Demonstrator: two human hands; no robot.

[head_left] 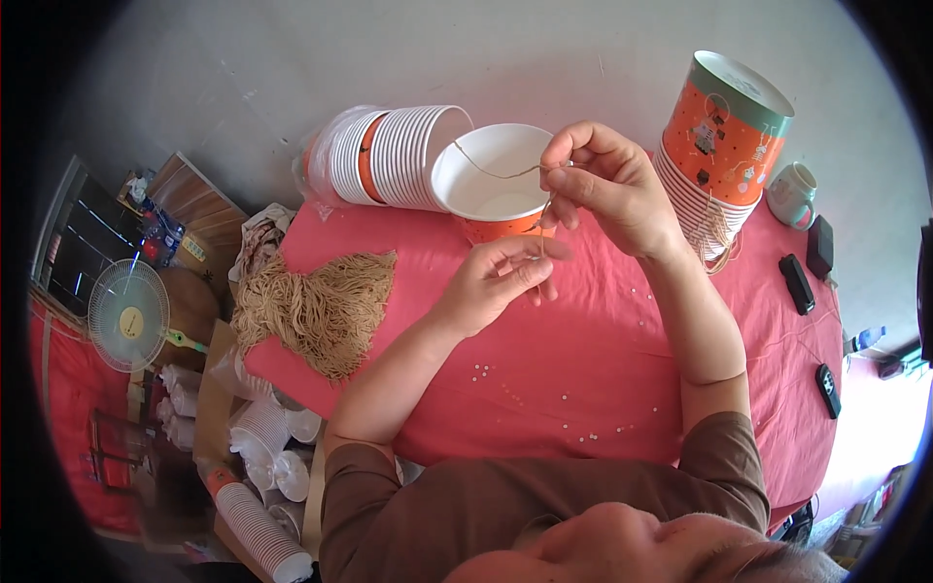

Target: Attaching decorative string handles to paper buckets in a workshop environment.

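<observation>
A thin tan string (496, 176) runs from the far left rim of a white-lined paper bucket (457, 197) with an orange outside to my right hand (617, 189). That hand is raised over the bucket's right side, thumb and forefinger pinching the string. Its lower part drops to my left hand (501, 282), just in front of the bucket, where the fingers close around it; those fingertips are slightly blurred. A thick bundle of tan strings (316, 306) lies on the table left of my left forearm.
Nested paper buckets (413, 155) lie sideways at the back left. Another stack (724, 146) stands upside down at the back right, near a mug (793, 194) and a black remote (827, 391). Small white discs dot the red tablecloth (603, 350). A carton (216, 418) and fan (129, 313) are left.
</observation>
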